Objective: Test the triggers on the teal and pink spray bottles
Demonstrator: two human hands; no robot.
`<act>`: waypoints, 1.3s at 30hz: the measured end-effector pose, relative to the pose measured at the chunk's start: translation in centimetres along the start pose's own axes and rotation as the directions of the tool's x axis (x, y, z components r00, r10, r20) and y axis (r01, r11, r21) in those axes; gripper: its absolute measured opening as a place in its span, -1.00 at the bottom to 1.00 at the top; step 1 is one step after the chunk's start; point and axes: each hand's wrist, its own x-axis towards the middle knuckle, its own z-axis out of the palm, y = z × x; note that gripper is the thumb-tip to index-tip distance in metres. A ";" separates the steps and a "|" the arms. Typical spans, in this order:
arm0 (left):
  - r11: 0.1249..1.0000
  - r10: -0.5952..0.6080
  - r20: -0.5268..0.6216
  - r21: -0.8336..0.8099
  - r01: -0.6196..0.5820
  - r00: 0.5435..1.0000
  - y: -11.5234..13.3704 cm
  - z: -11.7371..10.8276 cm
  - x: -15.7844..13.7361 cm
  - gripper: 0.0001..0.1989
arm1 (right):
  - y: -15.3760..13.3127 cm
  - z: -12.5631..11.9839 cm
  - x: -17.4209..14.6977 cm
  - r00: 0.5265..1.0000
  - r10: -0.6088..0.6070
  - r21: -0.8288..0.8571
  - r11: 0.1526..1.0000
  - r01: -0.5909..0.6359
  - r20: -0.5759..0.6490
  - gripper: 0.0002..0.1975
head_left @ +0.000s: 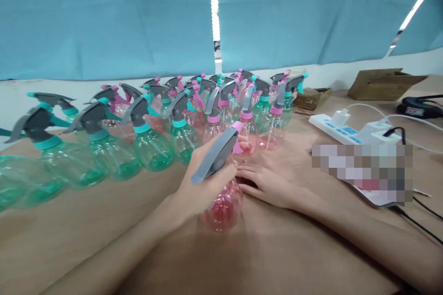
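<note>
1. Left grip point(199, 182) is wrapped around the neck of a round, pink-tinted clear plastic spray bottle with grey trigger head point(221, 209), mid-surface point(277, 258); presumably the narrow neck holds securely.
2. Right grip point(268, 183), fingers loosely spread, encloses nothing; it lies beside that bottle, perhaps for steadying, contact unclear.
3. Front-row turquoise-collared green clear plastic spray bottles point(152, 152): four collars visible. Pink-collared clear plastic spray bottles point(273, 137): three. Others overlap uncountably.
4. Brown cardboard boxes point(377, 85): two.
</note>
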 end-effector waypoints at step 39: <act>0.999 0.004 0.051 -0.046 -0.001 0.999 0.4 0.3 -0.3 -0.89 | 0.6 -0.4 -0.4 0.999 -0.017 -0.176 0.984 0.025 0.050 -0.63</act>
